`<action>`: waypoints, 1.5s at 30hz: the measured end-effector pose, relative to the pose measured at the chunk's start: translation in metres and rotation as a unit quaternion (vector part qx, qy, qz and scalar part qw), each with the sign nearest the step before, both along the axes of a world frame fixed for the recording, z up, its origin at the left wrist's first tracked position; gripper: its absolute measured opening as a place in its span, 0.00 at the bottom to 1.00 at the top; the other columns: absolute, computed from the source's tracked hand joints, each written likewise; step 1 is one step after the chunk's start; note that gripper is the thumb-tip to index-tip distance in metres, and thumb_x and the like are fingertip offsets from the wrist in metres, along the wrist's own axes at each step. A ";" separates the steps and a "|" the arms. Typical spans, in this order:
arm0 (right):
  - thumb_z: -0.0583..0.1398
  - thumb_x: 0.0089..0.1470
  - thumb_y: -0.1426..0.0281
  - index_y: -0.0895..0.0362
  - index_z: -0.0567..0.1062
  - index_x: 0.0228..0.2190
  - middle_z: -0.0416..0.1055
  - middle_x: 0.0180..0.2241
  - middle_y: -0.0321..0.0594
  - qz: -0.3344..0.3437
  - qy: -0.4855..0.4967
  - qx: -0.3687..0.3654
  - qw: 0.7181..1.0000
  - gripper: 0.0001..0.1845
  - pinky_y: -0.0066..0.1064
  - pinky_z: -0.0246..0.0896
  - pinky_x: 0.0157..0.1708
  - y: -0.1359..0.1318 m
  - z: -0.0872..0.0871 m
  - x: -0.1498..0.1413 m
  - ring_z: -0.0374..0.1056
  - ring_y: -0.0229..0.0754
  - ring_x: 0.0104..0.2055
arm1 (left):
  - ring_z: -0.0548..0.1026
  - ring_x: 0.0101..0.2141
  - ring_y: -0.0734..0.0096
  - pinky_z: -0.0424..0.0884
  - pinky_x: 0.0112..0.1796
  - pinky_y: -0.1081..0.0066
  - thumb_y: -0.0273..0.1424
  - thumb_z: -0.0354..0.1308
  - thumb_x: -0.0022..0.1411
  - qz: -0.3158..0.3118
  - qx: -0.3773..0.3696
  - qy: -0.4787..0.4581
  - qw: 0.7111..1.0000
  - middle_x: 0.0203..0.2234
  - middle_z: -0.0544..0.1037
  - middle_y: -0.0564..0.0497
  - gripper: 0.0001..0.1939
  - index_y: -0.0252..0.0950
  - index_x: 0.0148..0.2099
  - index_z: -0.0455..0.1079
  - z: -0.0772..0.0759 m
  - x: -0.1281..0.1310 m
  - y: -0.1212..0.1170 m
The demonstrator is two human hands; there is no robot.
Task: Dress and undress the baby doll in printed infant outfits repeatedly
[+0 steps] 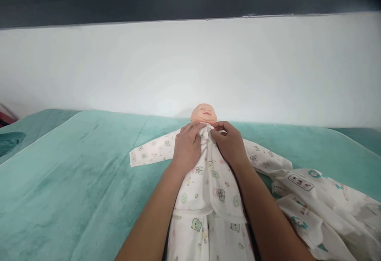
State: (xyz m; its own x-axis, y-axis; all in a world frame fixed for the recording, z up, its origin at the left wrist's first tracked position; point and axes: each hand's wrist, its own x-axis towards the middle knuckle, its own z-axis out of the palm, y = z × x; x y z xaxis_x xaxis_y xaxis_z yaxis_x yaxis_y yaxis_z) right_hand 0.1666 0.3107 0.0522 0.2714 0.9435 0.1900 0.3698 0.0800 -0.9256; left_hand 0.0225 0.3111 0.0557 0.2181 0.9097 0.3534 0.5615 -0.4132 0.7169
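A baby doll [204,114] lies on its back on a teal blanket, dressed in a white patterned romper [208,189] with its sleeves spread out to both sides. Both of my hands rest on the doll's chest just below its chin. My left hand [187,146] pinches the left edge of the romper's collar, fingers closed on the cloth. My right hand [229,142] pinches the right edge of the collar, fingers curled. The two hands almost touch at the neckline. My forearms cover parts of the romper's body.
The teal blanket [74,181] covers the bed. A second white garment with teal prints [324,209] lies crumpled at the right. A white wall [190,66] rises right behind the doll's head. A darker teal fold [8,142] sits at the far left.
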 end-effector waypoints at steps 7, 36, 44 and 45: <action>0.58 0.46 0.67 0.54 0.76 0.37 0.74 0.36 0.36 -0.022 0.023 0.004 0.999 0.13 0.32 0.57 0.33 -0.001 -0.001 0.002 0.66 0.39 0.30 | 0.67 0.57 0.63 0.60 0.60 0.57 0.23 0.42 0.66 -0.006 0.008 -0.038 0.999 0.54 0.73 0.52 0.22 0.45 0.51 0.73 0.000 0.000 -0.002; 0.60 0.54 0.66 0.53 0.71 0.31 0.58 0.22 0.28 0.237 0.073 -0.051 0.967 0.04 0.27 0.50 0.21 -0.016 0.018 0.029 0.54 0.33 0.22 | 0.59 0.64 0.61 0.51 0.65 0.57 0.41 0.58 0.64 -0.101 -0.097 -0.081 0.987 0.62 0.66 0.57 0.07 0.46 0.39 0.74 0.009 -0.018 -0.004; 0.62 0.55 0.63 0.53 0.72 0.30 0.56 0.20 0.28 0.248 0.126 -0.038 0.960 0.08 0.26 0.48 0.20 -0.014 0.016 0.029 0.52 0.32 0.21 | 0.59 0.64 0.59 0.51 0.65 0.55 0.42 0.56 0.65 -0.092 -0.096 -0.083 0.988 0.62 0.67 0.56 0.09 0.45 0.39 0.74 0.006 -0.017 -0.002; 0.62 0.55 0.62 0.53 0.72 0.30 0.55 0.20 0.28 0.250 0.125 -0.039 0.959 0.08 0.26 0.48 0.20 -0.014 0.016 0.029 0.51 0.32 0.21 | 0.59 0.64 0.60 0.52 0.65 0.56 0.43 0.56 0.65 -0.091 -0.096 -0.085 0.988 0.61 0.67 0.56 0.10 0.45 0.39 0.74 0.006 -0.017 -0.002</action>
State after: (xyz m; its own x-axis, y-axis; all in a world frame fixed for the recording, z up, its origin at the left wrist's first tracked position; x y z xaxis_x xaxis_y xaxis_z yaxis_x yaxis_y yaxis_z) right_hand 0.1955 0.2963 0.0678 -0.1900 0.9766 0.1009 0.0688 0.1158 -0.9909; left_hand 0.0060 0.3094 0.0612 0.3374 0.9142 0.2244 0.3558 -0.3446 0.8687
